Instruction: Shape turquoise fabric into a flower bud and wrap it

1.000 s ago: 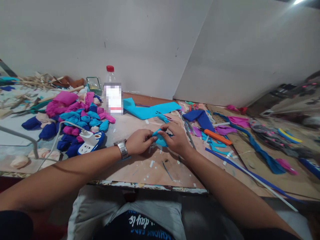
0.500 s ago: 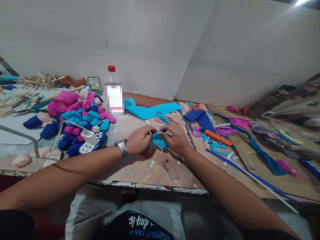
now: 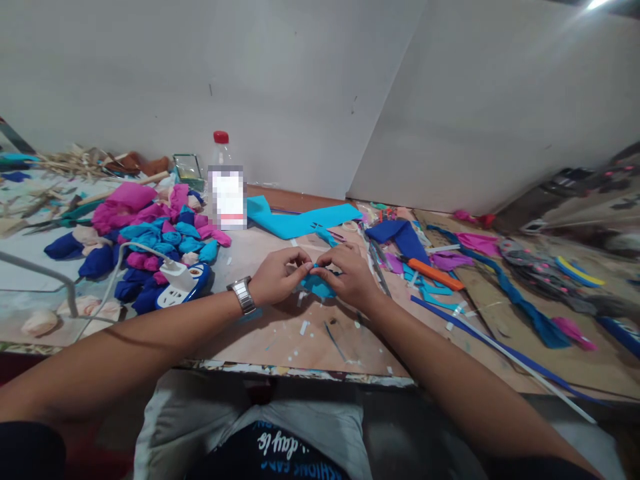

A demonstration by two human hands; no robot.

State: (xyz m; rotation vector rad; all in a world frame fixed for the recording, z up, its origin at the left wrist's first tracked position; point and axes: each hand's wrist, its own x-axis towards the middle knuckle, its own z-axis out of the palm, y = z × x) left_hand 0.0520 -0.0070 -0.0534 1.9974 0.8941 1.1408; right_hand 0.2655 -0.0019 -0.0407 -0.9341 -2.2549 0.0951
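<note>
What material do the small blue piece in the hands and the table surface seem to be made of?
Small blue piece: probably soft matte fabric or foam sheet; it folds between the left hand and right hand. Table: apparently bare plywood, pale, dull and scratched.

Two hands, left hand (image 3: pixel 273 279) and right hand (image 3: pixel 350 275), meet on one small cyan piece (image 3: pixel 316 285). One bottle (image 3: pixel 226 188) (red cap) stands far left; one power strip (image 3: pixel 181 283) near left; one orange strip (image 3: pixel 436 274) right; one wristwatch (image 3: pixel 243 295).
</note>
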